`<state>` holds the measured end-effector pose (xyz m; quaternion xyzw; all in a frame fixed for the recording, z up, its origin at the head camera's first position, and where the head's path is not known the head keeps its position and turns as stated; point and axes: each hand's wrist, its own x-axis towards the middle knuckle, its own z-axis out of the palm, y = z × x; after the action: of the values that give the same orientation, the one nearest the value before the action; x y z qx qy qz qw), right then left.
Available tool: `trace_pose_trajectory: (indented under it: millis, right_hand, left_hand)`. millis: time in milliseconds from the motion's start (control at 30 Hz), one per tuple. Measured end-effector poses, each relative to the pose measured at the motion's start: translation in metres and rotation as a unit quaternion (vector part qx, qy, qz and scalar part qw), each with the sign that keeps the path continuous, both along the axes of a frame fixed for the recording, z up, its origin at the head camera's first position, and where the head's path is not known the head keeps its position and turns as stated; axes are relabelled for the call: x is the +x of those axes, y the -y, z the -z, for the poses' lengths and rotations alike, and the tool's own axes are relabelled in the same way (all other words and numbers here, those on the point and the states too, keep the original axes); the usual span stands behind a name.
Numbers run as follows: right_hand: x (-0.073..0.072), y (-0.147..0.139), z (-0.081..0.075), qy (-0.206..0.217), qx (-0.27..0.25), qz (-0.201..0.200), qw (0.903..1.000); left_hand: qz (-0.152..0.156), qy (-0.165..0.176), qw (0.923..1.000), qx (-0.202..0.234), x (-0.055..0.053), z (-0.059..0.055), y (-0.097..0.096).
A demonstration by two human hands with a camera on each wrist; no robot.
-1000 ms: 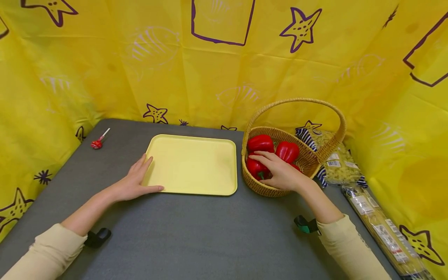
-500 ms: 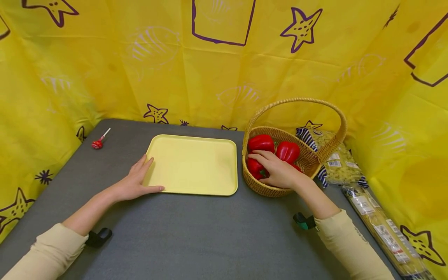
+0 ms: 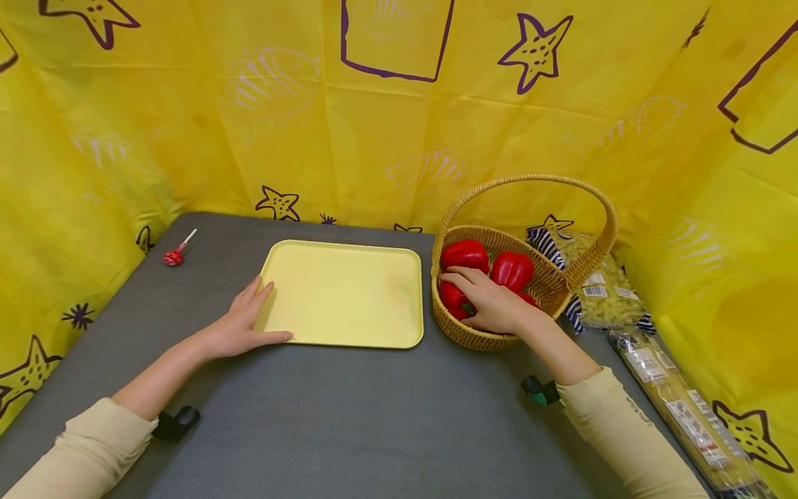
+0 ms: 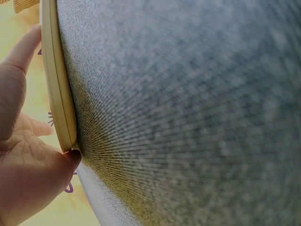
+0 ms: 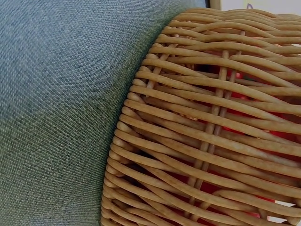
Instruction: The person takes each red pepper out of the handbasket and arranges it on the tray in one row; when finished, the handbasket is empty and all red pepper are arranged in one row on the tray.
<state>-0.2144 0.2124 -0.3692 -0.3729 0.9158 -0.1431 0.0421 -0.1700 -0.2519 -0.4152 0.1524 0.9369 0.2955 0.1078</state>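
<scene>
On my head feed, the front pepper (image 3: 451, 299) sits in the near left part of the basket (image 3: 464, 337), with the right hand (image 3: 495, 303) over it: fingers curled across its top, thumb down near the stem, so I read that as a grip. My right wrist view gives only wicker with red behind it, so I can't check the hold from there. A back pepper (image 3: 464, 254) and a right pepper (image 3: 512, 269) lie in there too. The left hand (image 3: 240, 327) is spread, touching the left end of the tray (image 3: 343, 298). I'd judge this early: the grasp looks made, but no pepper I can see is out yet, so any lifting is left to do. A lollipop (image 3: 173, 258) lies far left on the table (image 3: 349, 423); a clear bag (image 3: 601, 298) and a long packet (image 3: 676, 402) lie right.
</scene>
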Motion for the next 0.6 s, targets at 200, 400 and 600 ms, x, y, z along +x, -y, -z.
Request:
trace_pose_trajectory:
  millis: [200,400,600]
  right_hand:
    - [-0.0018,-0.0005,0.0031,-0.012,0.002,-0.001,0.9999]
    - [-0.0018,-0.0008,0.0043,-0.012,0.002,0.006,0.9999]
    - [-0.0021,-0.0035,0.0032,-0.012,-0.013,0.008,0.9998]
  left_hand:
    - [0.001,-0.003,1.0000,0.003,0.0010,0.0002,0.0003]
    - [0.001,0.001,1.0000,0.003,0.0020,0.0004,0.0007]
    - [0.004,-0.003,1.0000,0.008,0.0022,0.0006,0.0004]
